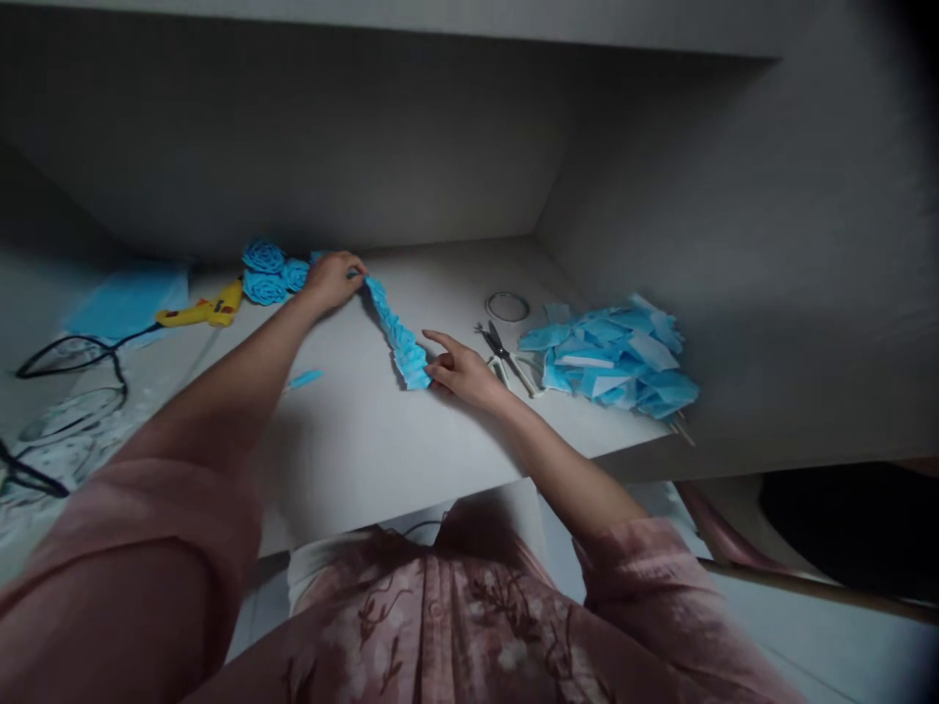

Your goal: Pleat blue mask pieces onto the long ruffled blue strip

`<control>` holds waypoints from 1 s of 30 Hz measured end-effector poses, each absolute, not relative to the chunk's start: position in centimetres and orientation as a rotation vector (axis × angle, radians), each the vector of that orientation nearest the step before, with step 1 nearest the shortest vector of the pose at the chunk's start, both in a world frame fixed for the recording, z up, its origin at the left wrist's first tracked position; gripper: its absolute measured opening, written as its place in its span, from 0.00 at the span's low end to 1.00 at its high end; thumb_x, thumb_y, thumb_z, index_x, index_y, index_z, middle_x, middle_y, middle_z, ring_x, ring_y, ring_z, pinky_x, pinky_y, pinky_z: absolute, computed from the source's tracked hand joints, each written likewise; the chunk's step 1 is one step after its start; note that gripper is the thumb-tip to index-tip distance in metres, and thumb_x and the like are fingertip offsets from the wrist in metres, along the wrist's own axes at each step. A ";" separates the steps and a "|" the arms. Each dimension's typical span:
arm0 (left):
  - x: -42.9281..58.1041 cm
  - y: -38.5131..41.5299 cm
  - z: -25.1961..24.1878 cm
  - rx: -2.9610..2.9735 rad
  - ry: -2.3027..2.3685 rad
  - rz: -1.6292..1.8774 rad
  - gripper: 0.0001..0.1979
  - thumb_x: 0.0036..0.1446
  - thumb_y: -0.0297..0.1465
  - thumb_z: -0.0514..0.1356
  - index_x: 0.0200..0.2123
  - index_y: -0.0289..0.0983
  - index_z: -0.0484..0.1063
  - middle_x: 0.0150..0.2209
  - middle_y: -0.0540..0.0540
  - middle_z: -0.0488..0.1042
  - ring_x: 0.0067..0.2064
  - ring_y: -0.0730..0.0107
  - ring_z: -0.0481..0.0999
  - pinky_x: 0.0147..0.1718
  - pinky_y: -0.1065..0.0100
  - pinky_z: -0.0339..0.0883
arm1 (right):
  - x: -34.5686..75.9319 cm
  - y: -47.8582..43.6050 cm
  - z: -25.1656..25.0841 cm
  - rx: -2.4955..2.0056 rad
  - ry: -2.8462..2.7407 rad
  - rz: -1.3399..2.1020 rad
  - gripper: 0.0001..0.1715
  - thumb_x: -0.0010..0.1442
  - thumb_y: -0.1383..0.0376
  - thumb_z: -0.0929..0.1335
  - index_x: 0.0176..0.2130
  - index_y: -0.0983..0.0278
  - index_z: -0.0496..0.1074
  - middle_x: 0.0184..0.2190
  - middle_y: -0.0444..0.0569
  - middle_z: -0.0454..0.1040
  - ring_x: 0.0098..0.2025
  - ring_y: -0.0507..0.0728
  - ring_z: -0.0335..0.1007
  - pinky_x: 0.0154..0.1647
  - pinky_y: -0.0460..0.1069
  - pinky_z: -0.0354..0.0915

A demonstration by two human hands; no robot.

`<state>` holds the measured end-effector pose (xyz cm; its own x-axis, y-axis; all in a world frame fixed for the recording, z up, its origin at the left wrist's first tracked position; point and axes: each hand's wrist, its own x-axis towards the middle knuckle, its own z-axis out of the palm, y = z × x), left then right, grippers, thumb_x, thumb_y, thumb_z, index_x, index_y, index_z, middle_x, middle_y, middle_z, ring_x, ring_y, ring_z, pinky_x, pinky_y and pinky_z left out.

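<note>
A glue gun [221, 306] is placed beside blue rosettes [265, 286]. By the left hand [335, 282], fingers together, a ruffled strip [400, 340] is clamped over the tabletop [352, 440]; its near end is pinched by the right hand [469, 376], index extended.

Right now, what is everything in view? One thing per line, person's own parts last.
Ruffled strip: one, blue, between the hands
Rosettes: at least three, blue, beside left hand
Glue gun: one, yellow, left of rosettes
Sheets: count unclear, blue, far left
Cord: count unclear, black, left edge
Small piece: one, blue, near left forearm
Ring: one, grey, beyond scissors
Scissors: at least one, dark-bladed, beside right hand
Pile: one, blue and white, right
Sticks: at least two, pale, pile's near edge
Table: one, white, centre
Shirt: one, pink, bottom
Left hand: one, bare, strip's far end
Right hand: one, bare, strip's near end
</note>
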<state>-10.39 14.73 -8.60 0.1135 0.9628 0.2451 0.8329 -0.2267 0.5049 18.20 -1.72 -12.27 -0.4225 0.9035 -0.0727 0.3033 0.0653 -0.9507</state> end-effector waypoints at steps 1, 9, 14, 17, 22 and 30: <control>-10.5 15.5 -8.0 2.161 1.773 0.765 0.07 0.58 0.23 0.63 0.37 0.39 0.80 0.43 0.42 0.83 0.56 0.51 0.78 0.62 0.56 0.66 | 18.1 -1.7 -12.2 -1.198 -1.763 1.405 0.40 0.70 0.70 0.68 0.77 0.63 0.60 0.28 0.38 0.74 0.25 0.49 0.65 0.29 0.44 0.65; -8.6 20.6 -4.8 2.375 1.626 0.567 0.12 0.50 0.17 0.66 0.25 0.40 0.74 0.23 0.52 0.67 0.64 0.52 0.74 0.75 0.47 0.53 | 16.5 -0.5 -10.1 -1.312 -2.145 1.173 0.41 0.70 0.71 0.66 0.78 0.64 0.59 0.30 0.44 0.80 0.31 0.53 0.72 0.40 0.48 0.66; -6.8 21.0 -7.0 2.408 1.715 0.264 0.12 0.53 0.21 0.65 0.40 0.38 0.85 0.39 0.45 0.85 0.60 0.45 0.80 0.75 0.39 0.51 | 16.5 -0.8 -10.3 -1.397 -2.305 0.914 0.42 0.73 0.63 0.67 0.80 0.65 0.56 0.32 0.47 0.81 0.36 0.58 0.73 0.44 0.50 0.62; -6.6 21.3 -7.9 2.234 1.702 0.384 0.23 0.59 0.20 0.59 0.54 0.37 0.83 0.53 0.40 0.86 0.59 0.51 0.82 0.64 0.52 0.69 | 16.7 -0.9 -10.8 -1.359 -2.294 0.909 0.42 0.74 0.63 0.65 0.80 0.65 0.55 0.30 0.45 0.80 0.34 0.56 0.71 0.42 0.49 0.62; -6.3 21.7 -7.2 1.914 1.663 0.775 0.33 0.59 0.14 0.51 0.65 0.31 0.74 0.63 0.41 0.81 0.58 0.68 0.79 0.55 0.68 0.72 | 16.7 -0.7 -11.3 -1.352 -2.294 0.858 0.41 0.74 0.62 0.63 0.80 0.65 0.55 0.30 0.45 0.77 0.33 0.57 0.70 0.43 0.50 0.62; -10.6 22.8 -6.3 2.172 1.836 0.890 0.15 0.72 0.21 0.55 0.56 0.22 0.76 0.53 0.43 0.82 0.46 0.71 0.68 0.54 0.67 0.65 | 16.5 -0.7 -11.8 -1.337 -2.314 0.788 0.40 0.75 0.61 0.62 0.80 0.64 0.55 0.29 0.45 0.76 0.33 0.57 0.70 0.43 0.49 0.62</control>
